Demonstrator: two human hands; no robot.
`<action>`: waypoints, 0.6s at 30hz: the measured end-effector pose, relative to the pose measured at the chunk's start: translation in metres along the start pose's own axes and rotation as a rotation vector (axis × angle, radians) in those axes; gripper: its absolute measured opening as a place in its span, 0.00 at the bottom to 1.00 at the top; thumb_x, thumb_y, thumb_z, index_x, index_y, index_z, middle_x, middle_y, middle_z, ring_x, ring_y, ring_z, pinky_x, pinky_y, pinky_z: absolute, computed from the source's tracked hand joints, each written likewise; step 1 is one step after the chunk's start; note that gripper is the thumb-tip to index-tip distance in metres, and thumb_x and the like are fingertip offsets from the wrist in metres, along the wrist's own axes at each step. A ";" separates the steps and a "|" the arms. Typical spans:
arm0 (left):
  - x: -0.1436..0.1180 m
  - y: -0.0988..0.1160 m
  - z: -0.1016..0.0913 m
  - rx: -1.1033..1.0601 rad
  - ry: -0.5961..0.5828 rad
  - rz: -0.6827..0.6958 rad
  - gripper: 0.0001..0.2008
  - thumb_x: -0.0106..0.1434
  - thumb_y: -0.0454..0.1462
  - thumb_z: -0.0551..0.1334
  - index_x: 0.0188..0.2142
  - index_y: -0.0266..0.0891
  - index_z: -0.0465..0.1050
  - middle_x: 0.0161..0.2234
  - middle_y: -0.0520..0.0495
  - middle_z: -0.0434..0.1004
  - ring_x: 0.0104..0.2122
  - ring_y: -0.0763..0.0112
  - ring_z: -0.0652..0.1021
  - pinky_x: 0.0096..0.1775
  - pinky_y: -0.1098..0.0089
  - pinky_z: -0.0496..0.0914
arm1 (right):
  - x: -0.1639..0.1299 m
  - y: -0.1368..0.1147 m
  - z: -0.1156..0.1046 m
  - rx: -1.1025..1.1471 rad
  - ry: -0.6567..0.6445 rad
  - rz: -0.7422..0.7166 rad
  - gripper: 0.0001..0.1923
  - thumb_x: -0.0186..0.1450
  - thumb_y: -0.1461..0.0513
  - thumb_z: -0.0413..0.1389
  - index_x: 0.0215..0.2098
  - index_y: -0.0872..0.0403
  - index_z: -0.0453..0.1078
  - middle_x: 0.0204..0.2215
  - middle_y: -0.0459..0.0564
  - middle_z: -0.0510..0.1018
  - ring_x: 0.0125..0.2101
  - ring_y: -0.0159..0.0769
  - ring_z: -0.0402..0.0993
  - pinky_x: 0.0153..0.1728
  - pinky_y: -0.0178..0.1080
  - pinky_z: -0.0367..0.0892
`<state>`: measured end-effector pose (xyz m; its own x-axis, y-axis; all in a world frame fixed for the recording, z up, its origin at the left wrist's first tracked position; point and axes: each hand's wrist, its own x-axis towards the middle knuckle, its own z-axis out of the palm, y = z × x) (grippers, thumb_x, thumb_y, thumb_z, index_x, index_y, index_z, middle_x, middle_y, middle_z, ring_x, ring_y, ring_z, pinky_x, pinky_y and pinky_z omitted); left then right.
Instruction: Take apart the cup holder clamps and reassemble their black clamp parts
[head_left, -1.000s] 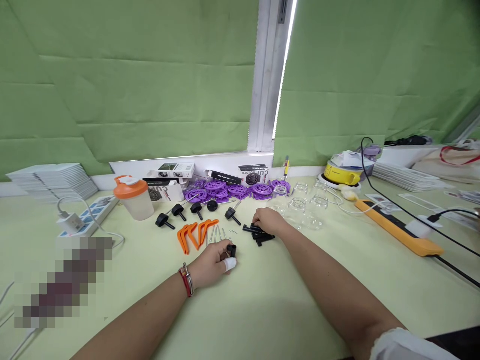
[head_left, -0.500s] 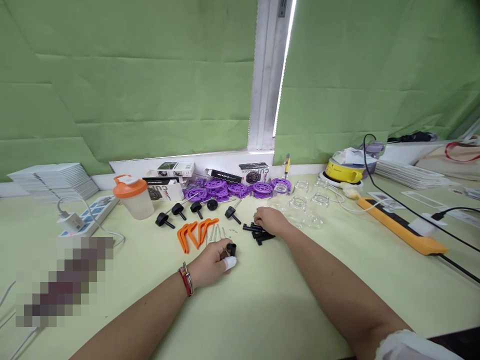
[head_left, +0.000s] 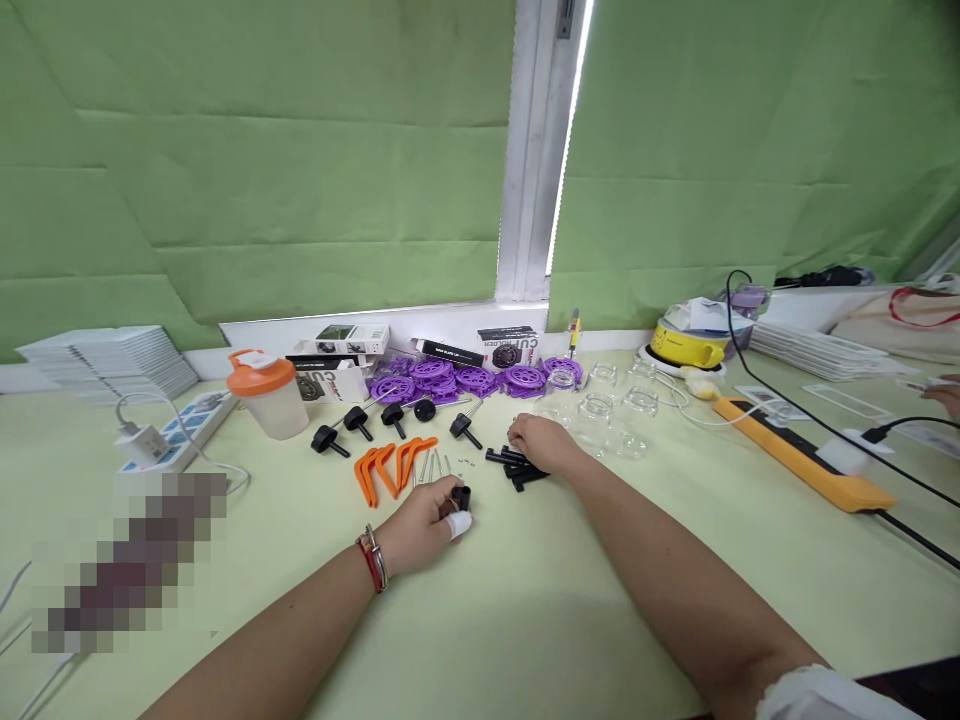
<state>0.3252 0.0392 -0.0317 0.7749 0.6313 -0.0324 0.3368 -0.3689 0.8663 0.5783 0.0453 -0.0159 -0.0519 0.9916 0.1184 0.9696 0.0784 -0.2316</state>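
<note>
My left hand [head_left: 424,522], its thumb wrapped in white, is closed around a short black tube-like piece [head_left: 463,497] whose open end faces up. My right hand [head_left: 538,440] is curled down over a small pile of black tubes [head_left: 529,478]; its fingertips are hidden, so what they pinch does not show. Between and beyond the hands lie several thin metal rods [head_left: 426,467], some tiny screw-like bits [head_left: 466,462] and bent orange pieces [head_left: 367,474]. Several black round knobs with stems and metal rods, one of them a knob [head_left: 463,428], lie farther back.
Purple wheel-like parts [head_left: 431,380] and boxes [head_left: 506,348] line the wall. Clear cup-like pieces [head_left: 596,406] stand behind my right hand. An orange-lidded shaker [head_left: 266,395] and a white power strip [head_left: 191,430] are left; an orange power strip [head_left: 806,455] and another person's hand [head_left: 946,396] are right.
Both my hands stay almost in place, the left still holding the black piece. Another person's hand has come into view at the right edge.
</note>
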 end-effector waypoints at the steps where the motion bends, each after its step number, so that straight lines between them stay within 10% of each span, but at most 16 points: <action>1: 0.000 -0.001 0.000 0.001 0.007 -0.002 0.10 0.60 0.44 0.57 0.32 0.40 0.62 0.23 0.55 0.67 0.24 0.74 0.67 0.26 0.73 0.60 | -0.002 -0.004 -0.003 0.007 0.010 -0.005 0.11 0.62 0.68 0.48 0.29 0.55 0.73 0.35 0.50 0.74 0.33 0.32 0.69 0.29 0.32 0.56; 10: 0.001 0.000 0.000 -0.017 0.028 0.014 0.09 0.60 0.43 0.57 0.32 0.40 0.61 0.23 0.54 0.69 0.24 0.72 0.68 0.27 0.72 0.61 | -0.031 -0.062 -0.023 0.518 0.081 -0.301 0.06 0.63 0.65 0.52 0.32 0.54 0.71 0.33 0.47 0.73 0.33 0.30 0.69 0.36 0.32 0.62; 18: 0.001 -0.001 -0.001 -0.007 0.032 0.040 0.09 0.60 0.42 0.56 0.36 0.39 0.63 0.23 0.53 0.70 0.25 0.72 0.69 0.29 0.71 0.62 | -0.040 -0.078 -0.020 0.546 -0.003 -0.372 0.07 0.62 0.67 0.52 0.33 0.54 0.72 0.33 0.47 0.73 0.33 0.30 0.69 0.36 0.33 0.63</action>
<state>0.3252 0.0402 -0.0320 0.7702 0.6375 0.0183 0.3020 -0.3899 0.8699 0.5093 -0.0029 0.0165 -0.3617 0.8883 0.2829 0.6262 0.4563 -0.6322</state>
